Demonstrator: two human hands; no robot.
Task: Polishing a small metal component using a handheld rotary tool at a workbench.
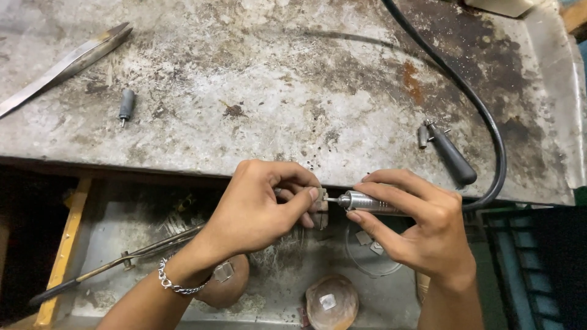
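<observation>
While left hand (260, 208) pinches small metal piece (321, 211), right hand (422, 229) grips rotary handpiece (367, 201).

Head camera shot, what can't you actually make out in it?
- Small piece pinched in the left hand: mostly hidden by the fingers; its shape is unclear.
- Tip of the rotary handpiece in the right hand: too small to tell its type.
- Black hose: cut off by the top edge.
- Long flat metal tool: its far end leaves the left edge.
- Open drawer below the bench: dark, contents partly hidden by both forearms.
</observation>
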